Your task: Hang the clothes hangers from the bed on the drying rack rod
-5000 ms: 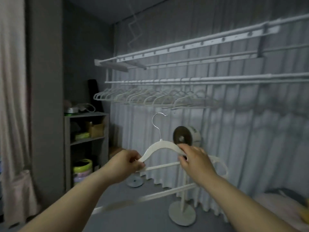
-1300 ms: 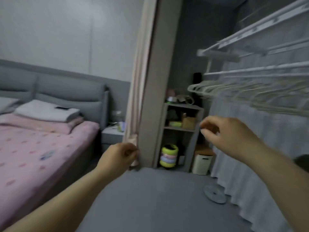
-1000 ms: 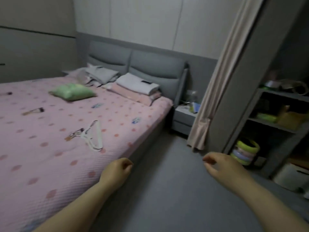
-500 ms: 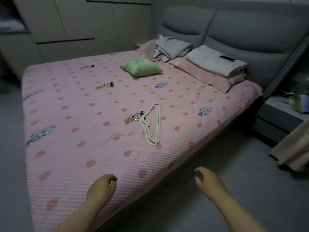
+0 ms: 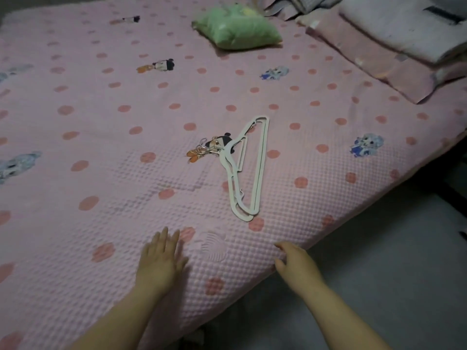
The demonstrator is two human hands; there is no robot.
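A small stack of white clothes hangers point(image 5: 246, 170) lies flat on the pink dotted bed point(image 5: 101, 147), metal hooks pointing left. My left hand point(image 5: 159, 258) hovers over the bedspread with fingers spread straight, short of the hangers' near end. At the bed's near edge my right hand point(image 5: 294, 265) has relaxed fingers and holds nothing. The drying rack is out of view.
A green pillow point(image 5: 237, 29) lies at the far middle of the bed. Folded pink and grey bedding point(image 5: 384, 44) is stacked at the far right. Grey floor point(image 5: 379, 274) runs along the bed's right side.
I have turned from the drying rack, where I held a hanger, to the bed. Both empty hands have moved forward over the bed's near edge, and the left hand's fingers have straightened.
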